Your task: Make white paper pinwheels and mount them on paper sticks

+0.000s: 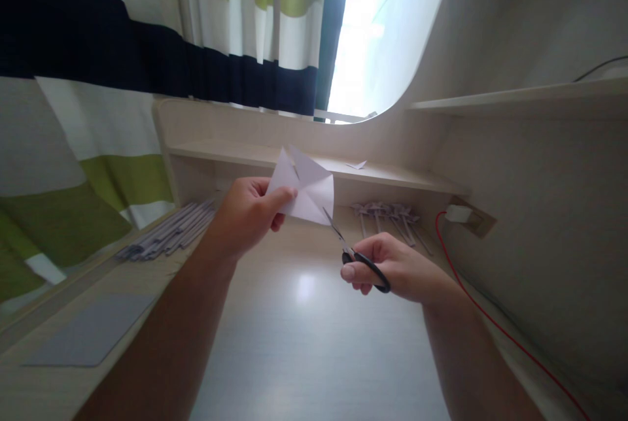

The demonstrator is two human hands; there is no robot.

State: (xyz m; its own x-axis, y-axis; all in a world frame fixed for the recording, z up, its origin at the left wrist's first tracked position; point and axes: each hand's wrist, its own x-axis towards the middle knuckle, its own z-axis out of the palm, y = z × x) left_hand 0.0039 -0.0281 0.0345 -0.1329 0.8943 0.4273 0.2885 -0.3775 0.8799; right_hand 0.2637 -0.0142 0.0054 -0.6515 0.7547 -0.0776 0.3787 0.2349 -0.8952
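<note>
My left hand (252,215) pinches a square of white paper (314,189) between thumb and fingers, above the desk. A slit runs in from the paper's upper edge, and crease lines meet near its middle. In my right hand (387,267) is a pair of scissors (366,265) with black handles, the fingers wrapped round the loops. The blades point up and left, their tips at the paper's lower right corner. Whether the blades have the paper between them I cannot tell.
Several rolled paper sticks (171,231) lie at the desk's left. Several paper pinwheels (385,212) on sticks lie under the shelf (392,176), which bears a folded paper piece (357,165). A grey sheet (91,329) lies front left. A red cable (483,313) runs from a plug (458,214) at right.
</note>
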